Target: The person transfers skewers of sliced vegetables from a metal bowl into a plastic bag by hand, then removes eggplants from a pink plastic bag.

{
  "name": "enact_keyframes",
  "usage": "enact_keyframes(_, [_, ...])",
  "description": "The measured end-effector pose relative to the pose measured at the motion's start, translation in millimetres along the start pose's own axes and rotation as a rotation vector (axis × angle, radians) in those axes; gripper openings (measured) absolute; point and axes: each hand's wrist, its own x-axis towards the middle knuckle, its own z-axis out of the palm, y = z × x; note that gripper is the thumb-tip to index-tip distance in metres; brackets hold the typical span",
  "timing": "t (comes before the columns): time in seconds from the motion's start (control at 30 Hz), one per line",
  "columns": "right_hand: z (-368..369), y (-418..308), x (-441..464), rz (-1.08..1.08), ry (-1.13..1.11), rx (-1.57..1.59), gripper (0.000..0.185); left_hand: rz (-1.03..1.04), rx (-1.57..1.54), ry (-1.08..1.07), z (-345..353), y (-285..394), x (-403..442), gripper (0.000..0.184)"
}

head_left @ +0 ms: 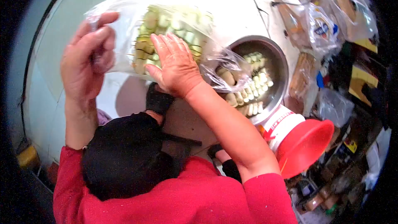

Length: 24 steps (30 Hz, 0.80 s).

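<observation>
A clear plastic bag (124, 14) lies in front of me, holding several skewers of sliced green-and-white vegetable (178, 24). My left hand (89, 52) is at the bag's left end, its fingers curled around a gathered bit of the plastic. Flat on top of the bag rests my right hand (178, 64), fingers stretched out and palm down over the skewers. To the right, a metal bowl (284, 68) contains more skewers with pale pieces (257, 87). Part of the bag's crumpled plastic hangs over the bowl's left side.
A red plastic basin or stool (309, 147) and a white-and-red container (282, 122) stand below the bowl. Filled plastic bags (323, 20) and a wrapped bundle of sticks (300, 76) lie at the right. Black cloth (124, 155) covers the lower left.
</observation>
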Motion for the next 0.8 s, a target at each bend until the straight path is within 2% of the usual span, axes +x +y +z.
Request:
enact_keyframes(0.07, [-33,2,-21,-0.075,0.195,0.183,0.057,0.01,0.009,-0.079,-7,-3,3,0.038])
enact_keyframes(0.13, [-67,9,-59,-0.029,0.322,0.217,0.04,0.018,0.012,-0.1,-8,-4,4,0.039])
enact_keyframes(0.2, [-77,25,-115,0.319,0.438,0.34,0.031,0.038,-0.009,-0.133,-11,-7,6,0.038])
enact_keyframes(0.23, [-76,36,-143,0.579,0.521,0.428,0.03,0.03,-0.009,-0.136,-11,-7,7,0.038])
enact_keyframes(0.27, [-76,47,-167,0.754,0.656,0.579,0.032,0.023,-0.006,-0.137,-9,-8,8,0.038])
enact_keyframes(0.3, [-69,70,-198,0.871,0.703,0.48,0.036,0.017,-0.012,-0.141,-9,-10,9,0.038])
enact_keyframes(0.33, [-59,88,-224,1.069,0.802,0.559,0.042,0.017,-0.018,-0.157,-8,-11,10,0.039])
enact_keyframes(0.37, [-49,105,-249,1.285,0.833,0.621,0.051,0.017,-0.021,-0.175,-7,-12,10,0.039])
enact_keyframes(0.4, [-50,116,-262,1.487,0.749,0.738,0.058,0.011,-0.018,-0.181,-5,-13,10,0.039])
enact_keyframes(0.43, [-31,138,-284,1.583,0.745,0.709,0.057,0.018,-0.013,-0.175,-3,-14,10,0.039])
enact_keyframes(0.5, [-22,144,-279,1.679,0.738,0.686,0.056,0.026,-0.001,-0.169,0,-14,9,0.039])
enact_keyframes(0.57, [-20,149,-265,1.846,0.808,0.983,0.044,0.023,0.039,-0.213,1,-13,8,0.039])
enact_keyframes(0.6, [-12,157,-270,1.844,0.809,0.986,0.044,0.025,0.041,-0.214,1,-14,8,0.039])
enact_keyframes(0.67, [6,175,-280,1.681,0.964,1.266,0.033,0.022,0.049,-0.18,4,-17,8,0.038])
enact_keyframes(0.8, [9,176,-291,1.584,1.05,1.358,0.028,0.011,0.044,-0.176,7,-18,8,0.038])
